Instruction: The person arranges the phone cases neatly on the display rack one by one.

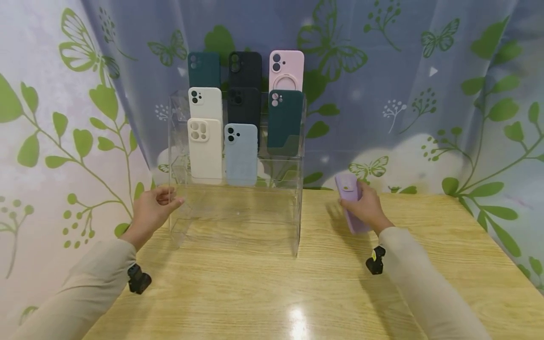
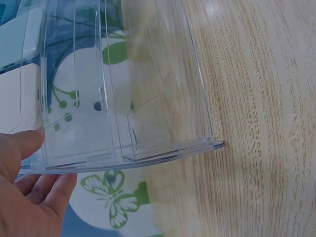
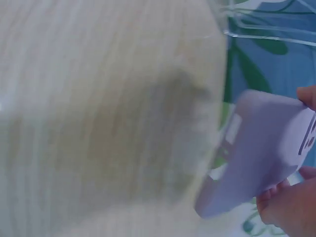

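A clear acrylic display stand point(image 1: 299, 203) holds several phone cases in tiers. My left hand point(image 1: 153, 208) grips its left side panel, thumb on the inner face and fingers on the outer, as the left wrist view shows. To the right of the stand, my right hand point(image 1: 367, 205) holds a purple phone case point(image 3: 256, 148) by its sides, tilted above the table. In the lowest occupied tier are a cream case point(image 1: 206, 158) and a light blue case point(image 1: 241, 160). A dark teal case point(image 1: 285, 118) stands higher on the right.
Behind these are a white case point(image 1: 210, 104), black cases point(image 1: 245, 71), a pink case point(image 1: 289, 59) and another teal case point(image 1: 204, 71). The stand rests on a wood-grain table point(image 1: 238, 293). A curtain point(image 1: 348, 108) with leaves and butterflies hangs close behind.
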`<state>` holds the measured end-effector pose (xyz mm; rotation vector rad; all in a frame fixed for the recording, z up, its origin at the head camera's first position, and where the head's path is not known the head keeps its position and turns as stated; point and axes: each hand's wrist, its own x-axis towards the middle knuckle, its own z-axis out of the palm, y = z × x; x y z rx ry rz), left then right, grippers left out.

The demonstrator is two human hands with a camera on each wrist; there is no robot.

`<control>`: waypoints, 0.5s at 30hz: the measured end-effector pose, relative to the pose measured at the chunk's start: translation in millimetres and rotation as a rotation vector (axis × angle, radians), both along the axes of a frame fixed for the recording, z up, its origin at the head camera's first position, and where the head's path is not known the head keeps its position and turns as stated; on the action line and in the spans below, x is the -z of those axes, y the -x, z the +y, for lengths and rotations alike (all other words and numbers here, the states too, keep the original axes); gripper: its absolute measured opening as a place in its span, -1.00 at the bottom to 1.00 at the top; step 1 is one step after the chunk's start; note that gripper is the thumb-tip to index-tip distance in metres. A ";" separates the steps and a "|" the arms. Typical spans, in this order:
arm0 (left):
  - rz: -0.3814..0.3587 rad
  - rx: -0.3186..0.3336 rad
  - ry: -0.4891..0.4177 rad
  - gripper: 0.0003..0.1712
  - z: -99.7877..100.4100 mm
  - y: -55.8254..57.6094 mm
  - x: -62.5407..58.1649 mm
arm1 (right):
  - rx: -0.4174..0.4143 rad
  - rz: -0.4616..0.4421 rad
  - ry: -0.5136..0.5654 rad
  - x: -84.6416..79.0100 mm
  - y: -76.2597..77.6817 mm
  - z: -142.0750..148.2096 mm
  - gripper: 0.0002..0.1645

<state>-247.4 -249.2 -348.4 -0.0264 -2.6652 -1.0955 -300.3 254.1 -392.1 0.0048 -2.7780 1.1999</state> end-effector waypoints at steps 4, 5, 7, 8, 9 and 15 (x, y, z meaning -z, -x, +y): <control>-0.006 0.003 -0.003 -0.35 0.2 -0.4 -0.5 | -0.006 0.034 0.048 -16.9 -0.2 -3.3 0.20; -0.005 0.005 -0.002 -0.35 0.3 -0.4 -0.4 | -0.014 0.042 0.063 -20.8 -0.2 -4.0 0.21; -0.001 0.009 -0.002 -0.35 0.2 -0.3 -0.1 | -0.022 0.061 0.093 -28.8 -1.1 -6.4 0.24; 0.004 0.011 0.001 -0.35 0.1 -0.1 0.0 | -0.024 0.077 0.104 -32.5 -1.4 -7.7 0.25; 0.008 0.013 0.002 -0.36 0.0 0.0 0.0 | -0.027 0.093 0.114 -36.3 -1.7 -9.2 0.26; 0.012 0.017 -0.003 -0.37 -0.3 -0.5 -0.2 | -0.033 0.154 0.152 -61.4 -7.1 -21.8 0.33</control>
